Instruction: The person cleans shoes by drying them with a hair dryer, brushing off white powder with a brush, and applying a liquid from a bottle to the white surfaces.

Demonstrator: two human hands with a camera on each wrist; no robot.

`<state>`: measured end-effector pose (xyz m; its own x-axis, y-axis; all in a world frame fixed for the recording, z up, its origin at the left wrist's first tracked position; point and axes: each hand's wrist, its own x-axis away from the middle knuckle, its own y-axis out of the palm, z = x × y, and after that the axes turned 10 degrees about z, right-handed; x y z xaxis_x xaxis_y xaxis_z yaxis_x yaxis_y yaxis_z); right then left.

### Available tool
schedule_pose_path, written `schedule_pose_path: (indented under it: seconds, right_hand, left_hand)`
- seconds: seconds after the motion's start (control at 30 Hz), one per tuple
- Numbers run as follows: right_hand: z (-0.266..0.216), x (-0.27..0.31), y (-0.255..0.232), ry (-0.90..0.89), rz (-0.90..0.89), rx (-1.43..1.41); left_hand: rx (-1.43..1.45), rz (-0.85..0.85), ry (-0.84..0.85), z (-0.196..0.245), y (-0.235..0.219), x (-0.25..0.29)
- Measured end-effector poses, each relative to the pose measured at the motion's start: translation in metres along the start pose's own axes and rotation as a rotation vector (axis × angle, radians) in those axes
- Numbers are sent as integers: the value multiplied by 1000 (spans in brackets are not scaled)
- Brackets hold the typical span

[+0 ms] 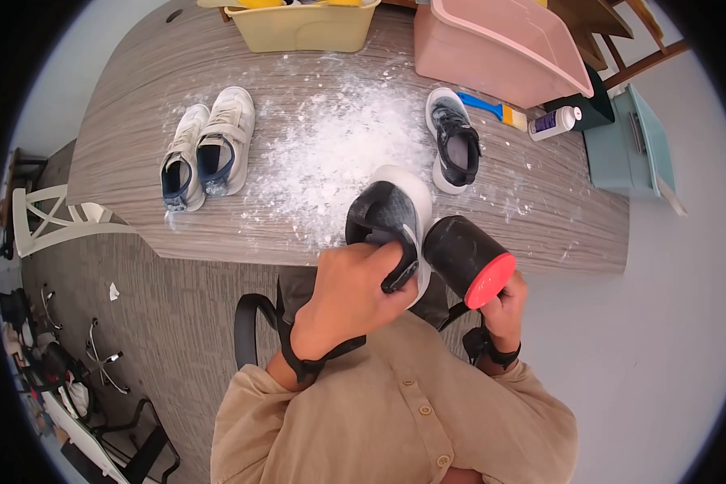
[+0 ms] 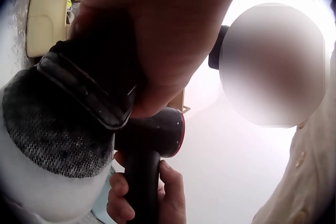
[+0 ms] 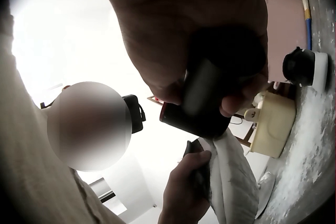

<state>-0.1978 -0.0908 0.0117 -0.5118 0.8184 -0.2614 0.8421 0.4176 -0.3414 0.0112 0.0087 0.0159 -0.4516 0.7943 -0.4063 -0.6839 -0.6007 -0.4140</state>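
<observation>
In the head view my left hand (image 1: 351, 290) grips a black sneaker (image 1: 383, 208) by its ankle opening, just over the table's near edge. Its thick white sole faces right. My right hand (image 1: 508, 310) holds a black hair dryer (image 1: 458, 252) with a red rear cap; the barrel's front end is right at the sole. Fingers wrap round the dryer's handle (image 2: 142, 190) in the left wrist view. A matching black sneaker (image 1: 453, 119) stands on the table to the right of a wide patch of white powder (image 1: 343, 137).
A pair of off-white sneakers (image 1: 232, 113) stands at the left of the wood-grain table (image 1: 121, 121). Along the back are a yellow bin (image 1: 302, 31) and a pink bin (image 1: 500, 60). A blue-handled brush (image 1: 484, 106), a white bottle (image 1: 550, 124) and a light-blue bin (image 1: 621, 157) lie to the right.
</observation>
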Motion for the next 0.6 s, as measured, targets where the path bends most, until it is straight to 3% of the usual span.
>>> schedule_pose_path:
  seconds: [0.07, 0.6]
  right_hand:
    - [-1, -3, 0, -38, -29, -4]
    - [4, 9, 2, 143, -212, -41]
  left_hand:
    - [7, 17, -29, -3, 2, 0]
    - [12, 116, -122, -12, -1, -2]
